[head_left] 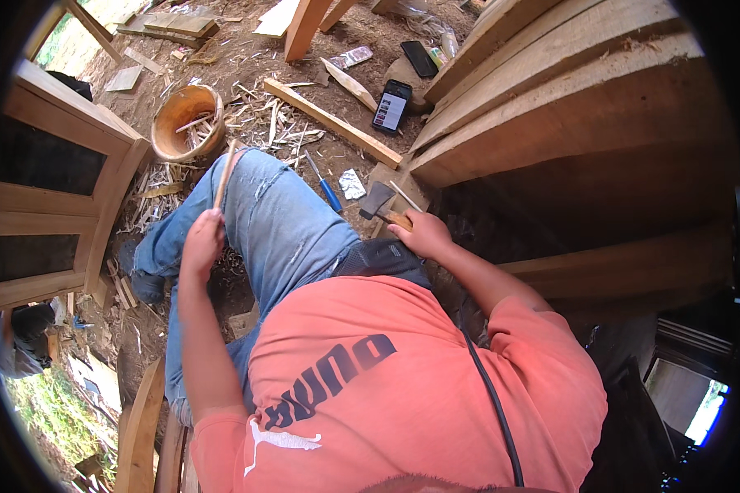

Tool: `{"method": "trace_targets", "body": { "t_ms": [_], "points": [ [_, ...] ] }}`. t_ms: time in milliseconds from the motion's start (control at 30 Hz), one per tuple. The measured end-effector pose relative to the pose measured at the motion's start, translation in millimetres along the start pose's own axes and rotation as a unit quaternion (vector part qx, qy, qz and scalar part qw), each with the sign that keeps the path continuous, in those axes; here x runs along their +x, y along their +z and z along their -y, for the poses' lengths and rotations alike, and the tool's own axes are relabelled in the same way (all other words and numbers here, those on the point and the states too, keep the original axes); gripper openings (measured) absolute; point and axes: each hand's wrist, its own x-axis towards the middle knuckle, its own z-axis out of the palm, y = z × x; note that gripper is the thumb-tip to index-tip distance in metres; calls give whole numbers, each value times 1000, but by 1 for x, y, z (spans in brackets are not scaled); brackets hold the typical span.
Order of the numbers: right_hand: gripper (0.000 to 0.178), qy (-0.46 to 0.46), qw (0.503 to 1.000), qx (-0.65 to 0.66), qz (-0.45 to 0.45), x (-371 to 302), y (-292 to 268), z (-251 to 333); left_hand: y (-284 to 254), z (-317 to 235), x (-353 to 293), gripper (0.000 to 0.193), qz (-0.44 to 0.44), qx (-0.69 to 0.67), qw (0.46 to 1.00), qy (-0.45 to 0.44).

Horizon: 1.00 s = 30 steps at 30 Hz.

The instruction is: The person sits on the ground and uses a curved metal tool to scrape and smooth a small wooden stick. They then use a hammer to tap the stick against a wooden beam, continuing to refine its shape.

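Note:
My left hand (pixel 203 240) is closed round the lower end of a thin wooden stick (pixel 225 176), which points up and away over my bent knee. At my right side, my right hand (pixel 424 235) grips the short wooden handle of a small axe (pixel 377 200). The axe's dark head lies beside a wooden block, close to a thin pale stick (pixel 404 196). Between the axe and my leg are a screwdriver with a blue handle (pixel 330 195) and a crumpled silvery wrapper (pixel 352 184).
A round tub (pixel 168 123) holding wood pieces stands ahead left, with wood chips around it. A squared timber (pixel 333 122) lies ahead near two phones, one with a lit screen (pixel 392 107). Stacked planks (pixel 559 115) rise at right; a wooden panel frame (pixel 99 205) stands left.

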Motion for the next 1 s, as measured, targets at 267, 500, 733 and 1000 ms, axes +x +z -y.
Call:
{"method": "trace_targets", "body": {
  "t_ms": [267,500,733,1000],
  "points": [
    [45,-33,998,-44,-14,14,9,-32,-135,55,-94,27,-150,-31,987,-52],
    [27,-195,965,-98,-147,23,19,-34,-158,45,-194,28,-288,-47,956,-25],
    [32,-45,996,77,1,66,29,-29,-121,15,-251,28,-332,-34,942,19],
    [44,29,946,309,91,109,54,-79,-116,-97,-238,30,-339,113,933,43]
  ]
}}
